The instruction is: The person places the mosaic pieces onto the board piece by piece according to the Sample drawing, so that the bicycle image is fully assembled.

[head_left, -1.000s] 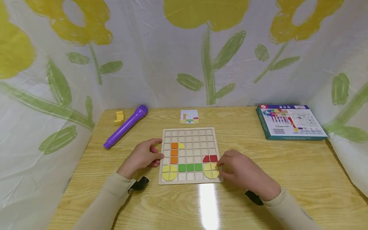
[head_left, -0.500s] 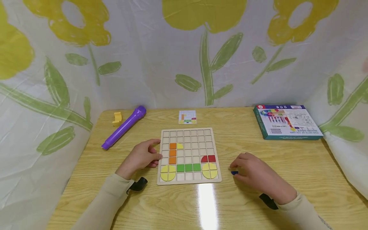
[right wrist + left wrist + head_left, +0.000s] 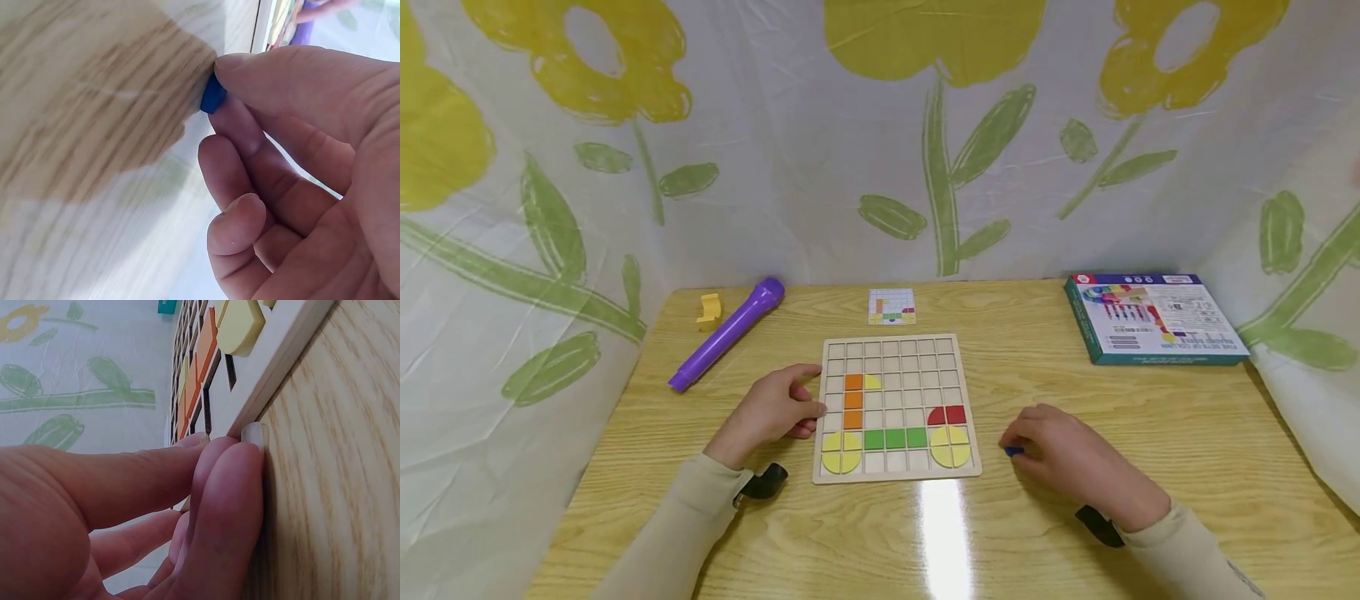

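Observation:
A wooden grid board (image 3: 912,381) lies flat in the head view. It holds orange squares (image 3: 853,400), green squares (image 3: 895,438), red pieces (image 3: 954,414), a yellow quarter piece (image 3: 872,382) and two yellow circles made of quarter pieces (image 3: 950,446). At its left edge, my left hand (image 3: 771,406) grips the rim, thumb on top and curled fingers against the side, as the left wrist view shows. To the right of the board, my right hand (image 3: 1067,450) pinches a small blue piece (image 3: 214,97) between thumb and fingers, low over the table; its full outline is hidden.
Behind the board lies a small pattern card (image 3: 892,307). A purple toy microphone (image 3: 727,335) and a yellow plastic piece (image 3: 709,312) are at the back left. A flat box (image 3: 1157,321) sits at the back right. A patterned sheet (image 3: 790,167) encloses the table's back.
My right hand has moved rightward from the board's right edge to the table beside it, and the blue piece has come into view in its fingers. My left hand stays at the board.

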The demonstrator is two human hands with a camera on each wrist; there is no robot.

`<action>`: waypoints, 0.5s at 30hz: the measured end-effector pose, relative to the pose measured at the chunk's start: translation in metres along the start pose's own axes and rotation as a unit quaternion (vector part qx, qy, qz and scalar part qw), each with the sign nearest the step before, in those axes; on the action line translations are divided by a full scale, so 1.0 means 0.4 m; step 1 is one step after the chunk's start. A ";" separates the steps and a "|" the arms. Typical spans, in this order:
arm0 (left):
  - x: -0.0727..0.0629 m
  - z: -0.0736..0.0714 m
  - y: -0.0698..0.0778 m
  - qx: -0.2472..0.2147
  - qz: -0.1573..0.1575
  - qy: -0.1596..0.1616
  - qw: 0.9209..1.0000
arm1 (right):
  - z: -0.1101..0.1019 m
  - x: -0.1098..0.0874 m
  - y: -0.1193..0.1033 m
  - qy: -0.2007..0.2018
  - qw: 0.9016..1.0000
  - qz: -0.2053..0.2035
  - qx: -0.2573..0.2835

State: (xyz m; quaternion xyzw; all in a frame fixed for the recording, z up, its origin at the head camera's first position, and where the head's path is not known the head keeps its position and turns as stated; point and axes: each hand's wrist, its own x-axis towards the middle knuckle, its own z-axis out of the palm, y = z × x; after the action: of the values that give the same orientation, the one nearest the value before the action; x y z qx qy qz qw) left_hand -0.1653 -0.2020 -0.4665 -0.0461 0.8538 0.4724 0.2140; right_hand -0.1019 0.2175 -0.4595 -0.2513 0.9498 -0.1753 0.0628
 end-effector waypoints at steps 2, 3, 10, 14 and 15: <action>-0.001 0.001 0.000 0.000 -0.001 0.002 1.000 | -0.002 0.004 -0.005 -0.001 1.000 0.003 0.001; -0.001 0.002 0.001 0.000 -0.002 0.002 1.000 | -0.003 0.006 -0.008 -0.001 1.000 0.003 0.001; -0.004 0.002 0.005 0.001 -0.004 0.003 1.000 | -0.013 0.039 -0.053 0.016 0.999 -0.037 0.001; -0.005 -0.001 0.006 -0.007 -0.002 -0.001 1.000 | -0.012 0.079 -0.103 0.019 0.998 -0.064 0.011; -0.006 -0.001 0.006 -0.009 -0.001 -0.002 1.000 | -0.010 0.092 -0.117 0.019 0.997 -0.071 0.016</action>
State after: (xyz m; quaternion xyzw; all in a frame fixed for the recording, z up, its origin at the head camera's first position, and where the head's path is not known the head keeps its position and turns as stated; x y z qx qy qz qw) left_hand -0.1640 -0.2015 -0.4636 -0.0480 0.8492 0.4795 0.2158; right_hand -0.1133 0.1623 -0.4397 -0.3134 0.9278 -0.1993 0.0359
